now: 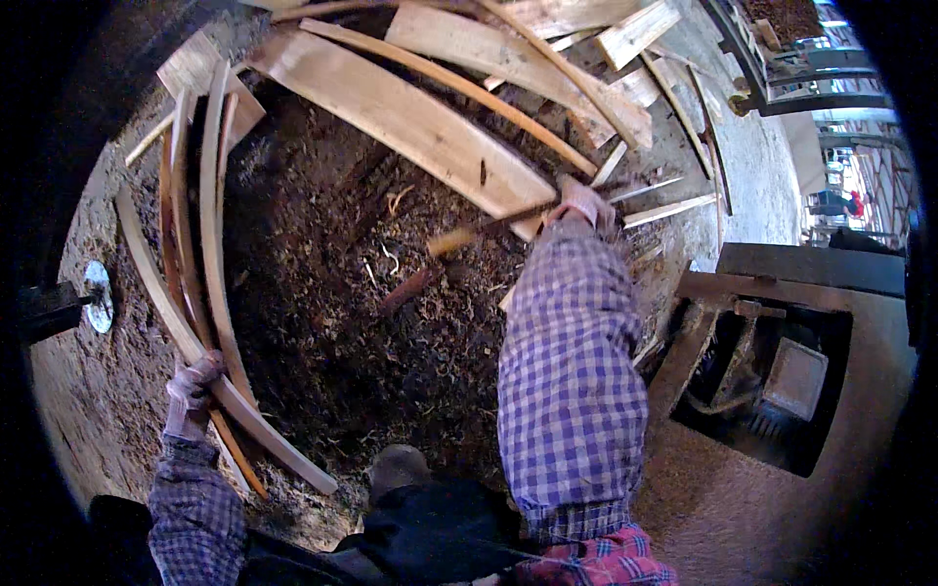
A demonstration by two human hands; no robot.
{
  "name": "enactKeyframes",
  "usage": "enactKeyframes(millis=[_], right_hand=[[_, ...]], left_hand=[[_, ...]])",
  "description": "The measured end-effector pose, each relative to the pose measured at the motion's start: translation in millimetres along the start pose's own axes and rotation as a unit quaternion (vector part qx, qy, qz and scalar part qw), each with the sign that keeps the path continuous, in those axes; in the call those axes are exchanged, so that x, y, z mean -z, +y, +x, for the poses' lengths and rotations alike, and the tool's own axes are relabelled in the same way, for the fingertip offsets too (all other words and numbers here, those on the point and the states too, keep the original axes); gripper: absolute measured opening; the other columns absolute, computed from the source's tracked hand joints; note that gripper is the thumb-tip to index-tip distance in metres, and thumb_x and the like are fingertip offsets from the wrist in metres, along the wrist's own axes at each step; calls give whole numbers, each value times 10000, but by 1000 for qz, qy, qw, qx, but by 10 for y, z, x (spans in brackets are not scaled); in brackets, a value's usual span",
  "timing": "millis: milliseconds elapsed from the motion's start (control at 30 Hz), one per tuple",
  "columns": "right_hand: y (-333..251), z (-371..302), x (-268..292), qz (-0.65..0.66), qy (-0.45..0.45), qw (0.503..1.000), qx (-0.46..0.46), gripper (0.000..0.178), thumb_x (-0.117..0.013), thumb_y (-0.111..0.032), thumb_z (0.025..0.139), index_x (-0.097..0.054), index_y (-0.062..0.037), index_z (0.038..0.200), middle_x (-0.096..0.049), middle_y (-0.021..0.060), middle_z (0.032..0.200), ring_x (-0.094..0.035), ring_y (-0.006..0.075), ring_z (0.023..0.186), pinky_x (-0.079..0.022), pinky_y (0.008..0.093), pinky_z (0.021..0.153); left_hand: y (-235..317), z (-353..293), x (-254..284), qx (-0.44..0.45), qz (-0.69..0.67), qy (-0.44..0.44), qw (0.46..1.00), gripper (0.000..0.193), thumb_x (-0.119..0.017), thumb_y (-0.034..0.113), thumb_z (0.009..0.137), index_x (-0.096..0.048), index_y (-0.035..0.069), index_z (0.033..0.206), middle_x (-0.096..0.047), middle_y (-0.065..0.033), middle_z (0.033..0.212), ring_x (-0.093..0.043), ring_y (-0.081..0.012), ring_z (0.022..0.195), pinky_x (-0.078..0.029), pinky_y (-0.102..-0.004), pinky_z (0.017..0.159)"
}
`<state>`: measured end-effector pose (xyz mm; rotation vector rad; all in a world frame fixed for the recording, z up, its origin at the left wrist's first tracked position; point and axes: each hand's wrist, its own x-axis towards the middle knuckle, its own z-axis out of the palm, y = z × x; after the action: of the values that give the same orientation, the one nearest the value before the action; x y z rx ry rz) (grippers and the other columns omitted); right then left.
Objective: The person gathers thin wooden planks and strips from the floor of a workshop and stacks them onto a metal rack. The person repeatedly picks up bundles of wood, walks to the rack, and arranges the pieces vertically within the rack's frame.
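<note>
My left hand [194, 383], in a pale glove, is closed round a long pale wood strip [161, 293] at the lower left. Several other narrow strips, one of them brown-edged [209, 210], lie lengthwise beside and under it. My right arm reaches forward in a checked sleeve. Its gloved right hand [583, 202] is closed on a thin wood strip [451, 242], dark with a pale end and smeared by motion. Close by that hand lies the near end of a wide pale board [410, 122]; the fingers are partly hidden.
Dark bark and shavings [371, 322] cover the ground. More boards [528, 59] and strips lie at the far side. A machine housing with a square opening [772, 381] stands at right, below a metal frame [811, 88]. A pale disc [98, 296] is at far left.
</note>
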<state>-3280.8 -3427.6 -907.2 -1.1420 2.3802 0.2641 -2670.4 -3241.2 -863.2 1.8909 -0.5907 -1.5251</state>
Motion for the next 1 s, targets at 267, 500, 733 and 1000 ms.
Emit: enactKeyframes(millis=[267, 500, 733, 1000], right_hand=[[538, -1291, -523, 655, 152, 736, -82, 713, -680, -198, 687, -323, -79, 1292, -540, 154, 1035, -550, 239, 869, -463, 390, 790], [1210, -2118, -843, 711, 276, 645, -51, 737, -641, 79, 657, -300, -14, 1304, -560, 119, 879, -573, 187, 678, -491, 287, 551], [319, -1654, -55, 412, 284, 861, 89, 834, -699, -186, 630, -254, 4, 1309, -458, 226, 1198, -474, 339, 1088, -370, 368, 945], [-115, -1558, -55, 98, 80, 989, -70, 966, -700, -322, 664, -71, -89, 1359, -390, 241, 1269, -451, 350, 1136, -378, 416, 941]], left_hand=[[30, 74, -58, -46, -25, -53, 997, 277, -600, 254, 784, -570, 31, 944, -571, -11, 794, -544, -126, 698, -452, -281, 679], [46, 112, -263, 23, -8, 25, 999, 185, -660, 174, 776, -637, 42, 903, -611, -36, 819, -574, -130, 707, -472, -268, 634], [-11, 104, -37, -2, -9, -13, 1000, 245, -654, 253, 779, -636, 50, 913, -593, -6, 807, -542, -125, 711, -438, -288, 661], [-139, 207, 196, -29, 11, -37, 999, 342, -642, 269, 773, -587, 33, 1015, -619, -56, 952, -585, -164, 838, -452, -285, 784]])
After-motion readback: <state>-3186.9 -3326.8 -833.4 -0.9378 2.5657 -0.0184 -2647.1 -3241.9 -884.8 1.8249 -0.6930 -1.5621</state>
